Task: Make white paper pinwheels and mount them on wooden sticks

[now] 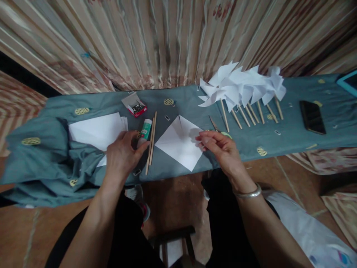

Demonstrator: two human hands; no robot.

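A white paper square (180, 143) lies turned like a diamond, with a slit at its top corner and faint crease lines. My right hand (221, 149) is at its right corner, thumb and fingertips pinched together on the paper. My left hand (122, 152) curves around the lower end of a green-and-white glue stick (145, 129), thumb and fingers apart. Beside the glue stick are thin wooden sticks (152, 143). Scissors (214, 123) lie beyond my right hand, partly hidden by it.
White paper pinwheels (220, 87) on sticks lie in a row at the back right. A small red-and-white box (136, 108) holds metal pins. A paper stack (97, 128) is at left. A dark phone (312, 117) and a blue-edged tablet (348, 83) lie right on the green cloth (178, 102).
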